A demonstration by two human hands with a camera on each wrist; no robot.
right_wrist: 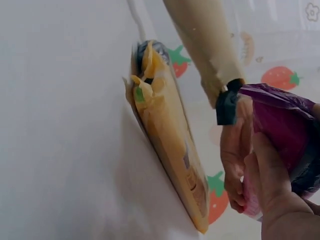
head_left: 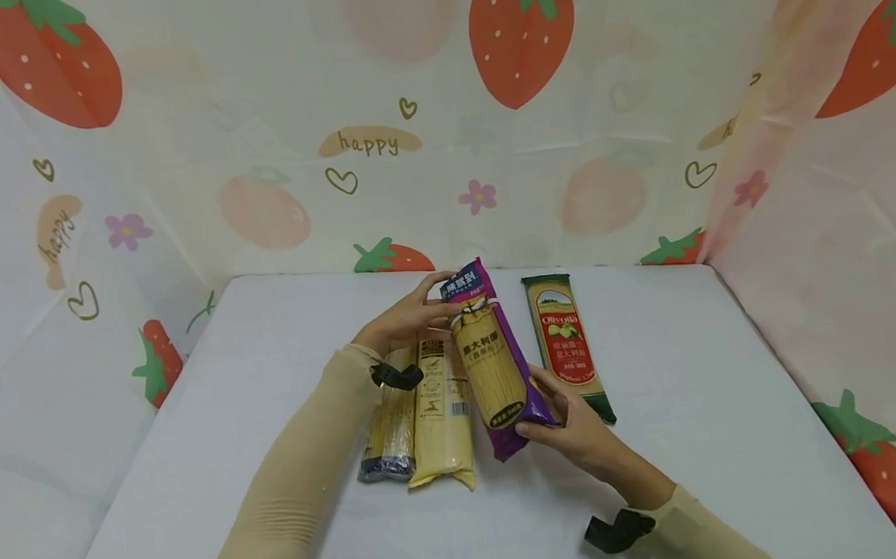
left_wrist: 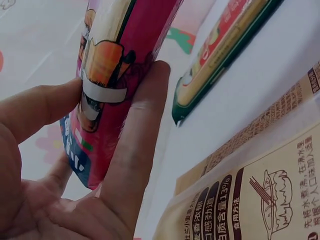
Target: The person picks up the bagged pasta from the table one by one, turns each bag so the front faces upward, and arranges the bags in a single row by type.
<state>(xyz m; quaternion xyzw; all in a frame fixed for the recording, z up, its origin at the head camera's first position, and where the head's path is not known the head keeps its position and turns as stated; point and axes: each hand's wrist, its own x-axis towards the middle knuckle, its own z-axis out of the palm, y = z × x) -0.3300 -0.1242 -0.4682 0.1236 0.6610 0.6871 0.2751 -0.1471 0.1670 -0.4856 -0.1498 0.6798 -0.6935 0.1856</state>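
Both hands hold a purple pasta packet (head_left: 489, 361) tilted above the table, its printed front showing spaghetti. My left hand (head_left: 412, 314) grips the upper end; in the left wrist view its thumb and fingers pinch the purple packet (left_wrist: 112, 85) from two sides. The right hand (head_left: 574, 424) grips the lower end, with the fingers curled along the purple wrapper (right_wrist: 282, 130) in the right wrist view. Just left of it lie a yellow noodle packet (head_left: 443, 430) and a clear noodle packet (head_left: 390, 424), side by side, partly hidden by the left hand.
A green and red Olivoilà pasta packet (head_left: 568, 341) lies to the right of the held one. The white table (head_left: 696, 469) is bordered by a strawberry-printed cloth (head_left: 440, 105) at the back and sides. Black straps (head_left: 620, 530) sit on the wrists.
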